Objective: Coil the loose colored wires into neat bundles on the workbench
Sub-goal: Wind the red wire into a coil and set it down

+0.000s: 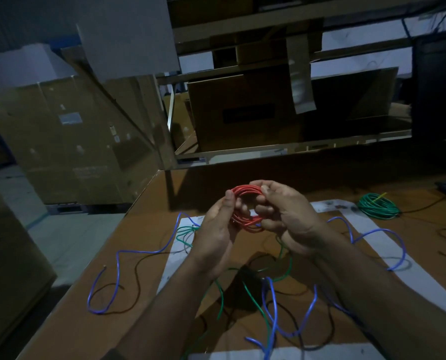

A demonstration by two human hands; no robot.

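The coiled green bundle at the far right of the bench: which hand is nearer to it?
Right. The right hand grips the red coil mid-bench, left of the green bundle and apart from it. The left hand holds the coil's other side, farther away.

A brown workbench [149, 255] is carrying a frame of white strips [424, 279] laid flat on its top. A coiled green bundle [378, 206] with a yellow tie is sitting at two o'clock, while loose blue wire [118, 276] is trailing toward eight o'clock. Loose green wire [253, 297] and thin dark wire [136, 281] are sprawling across the six o'clock area.
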